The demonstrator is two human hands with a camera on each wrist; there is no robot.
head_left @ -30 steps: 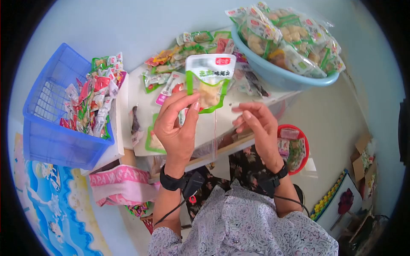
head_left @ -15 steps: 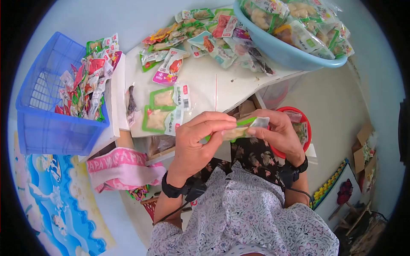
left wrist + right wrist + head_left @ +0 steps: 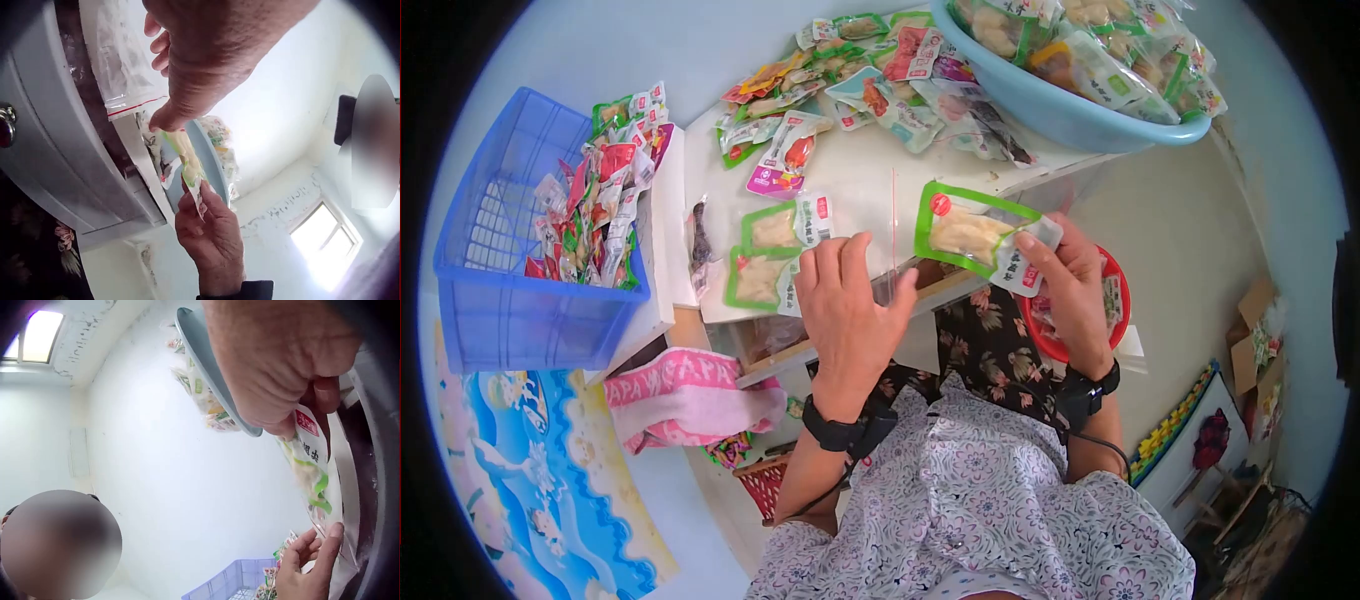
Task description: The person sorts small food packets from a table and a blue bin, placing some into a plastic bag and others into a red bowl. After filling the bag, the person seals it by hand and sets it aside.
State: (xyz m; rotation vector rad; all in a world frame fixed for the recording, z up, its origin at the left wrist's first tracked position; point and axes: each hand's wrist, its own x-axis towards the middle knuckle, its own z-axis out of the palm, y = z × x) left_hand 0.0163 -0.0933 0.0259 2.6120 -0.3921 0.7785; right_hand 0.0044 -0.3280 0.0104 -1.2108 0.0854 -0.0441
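My right hand (image 3: pixel 1072 290) pinches the white end of a green-edged packet (image 3: pixel 968 234) between thumb and fingers, holding it above the table's front edge. The packet's pale contents show through its clear window. My left hand (image 3: pixel 847 318), fingers spread, is over the front of the table, beside two similar green-edged packets (image 3: pixel 758 281) lying one in front of the other. It grips nothing. In the right wrist view, the right hand (image 3: pixel 287 369) holds the packet (image 3: pixel 307 469) by its printed end, with the left hand (image 3: pixel 309 569) beyond it.
Mixed packets (image 3: pixel 870 85) are heaped at the table's back. A light-blue basin (image 3: pixel 1060 112) full of packets stands at back right, a blue basket (image 3: pixel 540 320) of small packets at left. A red basin (image 3: pixel 1122 300) is below on the right; a pink towel (image 3: pixel 690 400) hangs at lower left.
The left hand has let go of the packet and moved left toward the two lying packets. The packet, now only in the right hand, has turned its windowed face up.
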